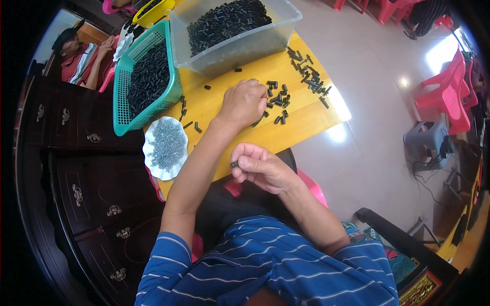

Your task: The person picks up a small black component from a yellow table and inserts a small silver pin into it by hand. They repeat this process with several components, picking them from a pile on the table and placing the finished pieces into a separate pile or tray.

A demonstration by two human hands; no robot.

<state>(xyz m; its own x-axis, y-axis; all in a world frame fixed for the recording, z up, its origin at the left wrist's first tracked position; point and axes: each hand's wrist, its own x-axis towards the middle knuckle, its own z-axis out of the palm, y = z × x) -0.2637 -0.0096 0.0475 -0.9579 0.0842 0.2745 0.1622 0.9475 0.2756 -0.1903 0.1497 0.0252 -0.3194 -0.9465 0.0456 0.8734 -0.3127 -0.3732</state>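
My right hand is closed in front of the table's near edge, pinching a small black cylindrical piece between thumb and fingers. Over the yellow table, my left hand is curled with its back upward. Its fingertips are mostly hidden, so what they hold, if anything, cannot be made out. Just right of it lies a loose group of short black cylindrical pieces. A white scalloped plate heaped with small silvery metal pieces stands left of my left forearm.
Behind my hands stand a green basket and a translucent tub, both filled with black pieces. Longer black pieces lie along the table's right side. Dark drawers flank the left. Another person sits at far left. Pink chairs stand right.
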